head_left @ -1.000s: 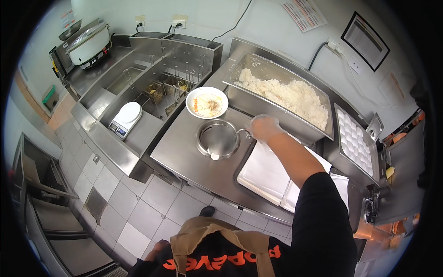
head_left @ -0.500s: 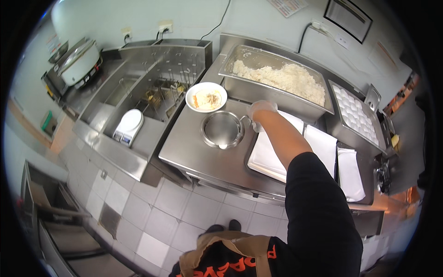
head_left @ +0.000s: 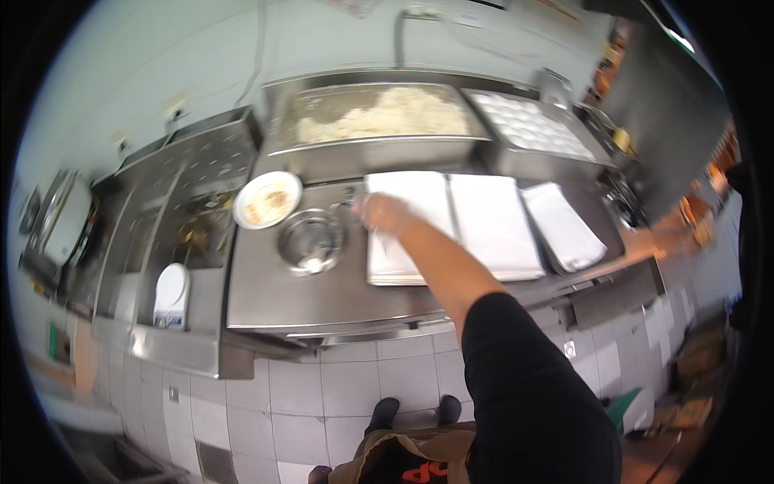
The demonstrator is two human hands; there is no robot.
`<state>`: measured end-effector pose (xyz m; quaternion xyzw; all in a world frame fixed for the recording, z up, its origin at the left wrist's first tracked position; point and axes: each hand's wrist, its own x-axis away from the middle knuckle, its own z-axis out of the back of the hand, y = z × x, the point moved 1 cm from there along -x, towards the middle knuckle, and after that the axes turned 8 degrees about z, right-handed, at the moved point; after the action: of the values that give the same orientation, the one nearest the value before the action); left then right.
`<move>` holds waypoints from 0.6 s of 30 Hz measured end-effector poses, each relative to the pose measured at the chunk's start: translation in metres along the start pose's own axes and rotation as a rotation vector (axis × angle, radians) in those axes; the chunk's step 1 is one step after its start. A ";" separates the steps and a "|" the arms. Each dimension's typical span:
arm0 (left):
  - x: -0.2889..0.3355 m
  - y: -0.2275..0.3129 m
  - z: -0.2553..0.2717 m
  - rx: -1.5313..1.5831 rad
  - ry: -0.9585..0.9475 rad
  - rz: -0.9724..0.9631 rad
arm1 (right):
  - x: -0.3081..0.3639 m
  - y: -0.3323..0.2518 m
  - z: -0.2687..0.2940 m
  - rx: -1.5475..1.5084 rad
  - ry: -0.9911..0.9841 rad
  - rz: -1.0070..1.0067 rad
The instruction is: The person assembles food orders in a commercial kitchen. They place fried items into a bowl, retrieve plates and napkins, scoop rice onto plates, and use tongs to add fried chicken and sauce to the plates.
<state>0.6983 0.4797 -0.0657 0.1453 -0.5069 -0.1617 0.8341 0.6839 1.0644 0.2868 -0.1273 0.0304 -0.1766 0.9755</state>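
My right hand [head_left: 379,214], in a thin clear glove, reaches out over the steel counter [head_left: 322,294]. It rests at the top left corner of a stack of white paper sheets [head_left: 403,242], right beside the handle of a round metal bowl [head_left: 310,240]. The blur hides whether its fingers grip the paper or the handle. Something small and white lies in the bowl. A white plate with pale food [head_left: 266,199] stands just left of and behind the bowl. My left hand is out of view.
Behind the counter are a deep steel pan of white crumbly mix [head_left: 379,113] and a tray of white round pieces [head_left: 528,121]. More white sheets [head_left: 492,226] lie to the right. A white scale [head_left: 171,292] and fryer wells [head_left: 193,234] are left. Another person's arm [head_left: 669,234] is far right.
My head has swung, so the counter now sits higher and more level in view. My right hand has stayed at the bowl's handle and the paper's corner.
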 end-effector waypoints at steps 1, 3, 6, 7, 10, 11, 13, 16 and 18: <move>-0.006 0.014 0.002 -0.050 -0.015 -0.023 | 0.037 0.004 -0.014 -0.303 0.217 0.023; -0.017 0.046 0.000 -0.154 -0.045 -0.071 | 0.137 0.012 -0.045 -0.531 0.358 0.115; -0.032 0.098 -0.014 -0.383 -0.099 -0.138 | 0.333 0.020 -0.093 -0.480 0.309 0.110; -0.038 0.116 -0.024 -0.482 -0.115 -0.166 | 0.406 0.021 -0.108 -0.399 0.196 -0.010; -0.059 0.168 -0.053 -0.921 -0.133 -0.297 | 0.626 0.036 -0.132 -0.557 -0.409 -0.748; -0.067 0.189 -0.064 -1.119 -0.125 -0.372 | 0.694 0.030 -0.133 -0.286 -0.562 -0.870; -0.083 0.244 -0.100 -1.560 -0.040 -0.655 | 0.824 0.030 -0.123 -0.256 -0.909 -1.286; -0.102 0.385 -0.212 -1.627 0.278 -0.949 | 0.962 0.037 -0.098 -0.627 -0.592 -1.353; -0.070 0.486 -0.314 -1.060 0.030 -0.823 | 1.024 0.036 -0.074 -0.720 0.077 -1.647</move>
<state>1.0080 0.9735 -0.0634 -0.1002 -0.2505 -0.6916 0.6700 1.6470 0.7186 0.1909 -0.4010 0.0157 -0.8038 0.4391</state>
